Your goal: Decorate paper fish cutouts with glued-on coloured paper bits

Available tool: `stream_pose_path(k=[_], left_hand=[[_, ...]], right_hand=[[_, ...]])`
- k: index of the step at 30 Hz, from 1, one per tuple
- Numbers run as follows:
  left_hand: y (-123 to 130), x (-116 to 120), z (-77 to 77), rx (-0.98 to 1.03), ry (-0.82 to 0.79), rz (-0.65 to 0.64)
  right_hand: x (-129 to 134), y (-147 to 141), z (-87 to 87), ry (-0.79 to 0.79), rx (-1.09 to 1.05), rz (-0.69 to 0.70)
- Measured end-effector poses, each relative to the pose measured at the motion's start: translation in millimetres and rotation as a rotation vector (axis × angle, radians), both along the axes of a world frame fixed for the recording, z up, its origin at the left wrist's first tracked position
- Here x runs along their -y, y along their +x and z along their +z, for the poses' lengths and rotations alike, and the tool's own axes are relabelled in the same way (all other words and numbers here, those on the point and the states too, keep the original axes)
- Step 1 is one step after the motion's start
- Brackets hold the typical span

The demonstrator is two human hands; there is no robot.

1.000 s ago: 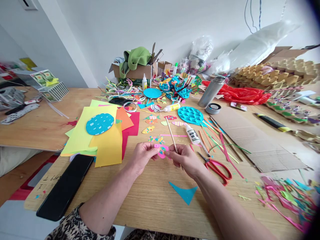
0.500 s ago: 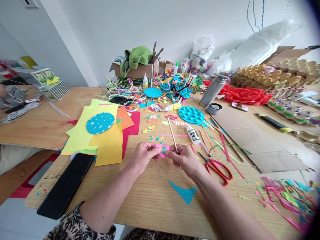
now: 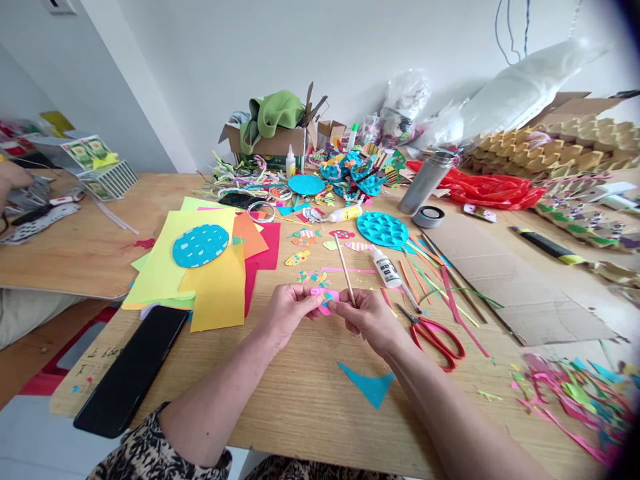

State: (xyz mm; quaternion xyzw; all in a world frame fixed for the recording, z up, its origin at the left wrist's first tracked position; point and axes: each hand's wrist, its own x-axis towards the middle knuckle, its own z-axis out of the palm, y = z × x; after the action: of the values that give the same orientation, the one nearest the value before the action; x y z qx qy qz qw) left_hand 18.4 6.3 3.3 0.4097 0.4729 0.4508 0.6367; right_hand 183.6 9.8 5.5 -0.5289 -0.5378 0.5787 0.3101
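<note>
Between my two hands is a small pink paper fish (image 3: 327,302) with green and blue bits on it. My left hand (image 3: 295,308) pinches its left end. Fingers of my right hand (image 3: 367,317) touch its right side, and the same hand holds a thin wooden stick (image 3: 343,263) that points up and away. Beyond the hands lie small coloured paper scraps (image 3: 313,277), a yellow paper fish (image 3: 298,258) and several other paper fish (image 3: 359,247). A white glue bottle (image 3: 387,269) lies right of the stick.
Red-handled scissors (image 3: 436,339) lie right of my right hand; a blue paper scrap (image 3: 369,385) is nearer me. Coloured sheets (image 3: 220,293) and a black phone (image 3: 133,373) are at left. Farther back stands a steel bottle (image 3: 427,183). Another person's hand (image 3: 14,177) shows far left.
At the far left, the other person's hand has come further into view. My hands, the pink fish and the stick look almost unchanged.
</note>
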Motion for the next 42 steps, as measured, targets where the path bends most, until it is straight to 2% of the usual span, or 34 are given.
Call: stream_pose_path(k=[11,15,19,24,32,42], left_hand=[[-0.8,0.6,0.6,-0.042,-0.006,-0.04],[-1.6,-0.2,1.0,-0.063,-0.005,-0.031],[-1.8,0.7,2.3,-0.094,-0.018,-0.069],[-1.5,2.0,3.0,-0.123,-0.03,-0.136],[-1.0,0.4,-0.7,-0.141,-0.003,-0.127],[-1.0,0.8,-2.0,-0.158,0.018,-0.147]], right_hand=[[-2.1,2.3,-3.8,-0.04,-0.042,-0.015],[-3.4,5.9,-2.0,-0.059,-0.124,0.025],[-4.9,9.3,-0.9,-0.054,-0.201,-0.009],[-5.5,9.8,-2.0,-0.052,-0.151,0.024],[-3.2,7.5,1.3,-0.028,-0.008,0.023],[-3.7,6.5,3.4,-0.024,0.018,0.074]])
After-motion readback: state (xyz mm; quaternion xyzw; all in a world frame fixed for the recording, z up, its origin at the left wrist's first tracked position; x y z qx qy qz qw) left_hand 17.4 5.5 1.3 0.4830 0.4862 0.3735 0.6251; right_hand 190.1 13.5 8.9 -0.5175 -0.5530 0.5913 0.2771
